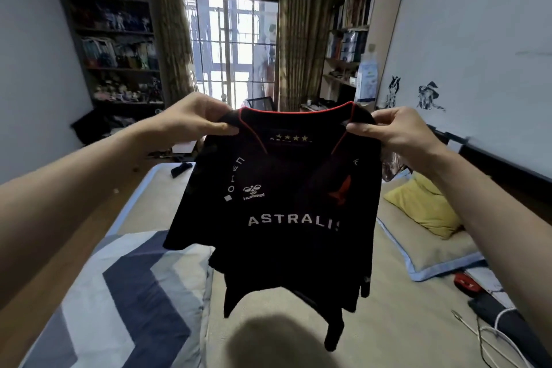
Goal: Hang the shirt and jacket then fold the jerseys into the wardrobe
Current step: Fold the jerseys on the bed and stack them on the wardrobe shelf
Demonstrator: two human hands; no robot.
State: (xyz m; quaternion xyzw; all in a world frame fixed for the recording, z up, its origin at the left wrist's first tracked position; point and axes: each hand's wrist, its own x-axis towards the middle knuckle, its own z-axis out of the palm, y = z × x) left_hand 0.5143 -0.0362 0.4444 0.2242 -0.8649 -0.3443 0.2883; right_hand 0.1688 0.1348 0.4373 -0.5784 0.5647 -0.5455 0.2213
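A black jersey (286, 242) with red collar trim and white lettering hangs in the air in front of me, above the bed. My left hand (194, 119) pinches its left shoulder beside the collar. On the other side my right hand (391, 131) pinches the right shoulder. The front of the jersey faces me and its sleeves and hem hang loose. No wardrobe, shirt or jacket is in view.
The bed (373, 323) lies below with a blue-and-white zigzag quilt (125, 293) at left, and a yellow pillow (424, 206), a red object (466, 284) and white cables (501, 334) at right. Shelves (116, 39) stand far left; a window (230, 48) is ahead.
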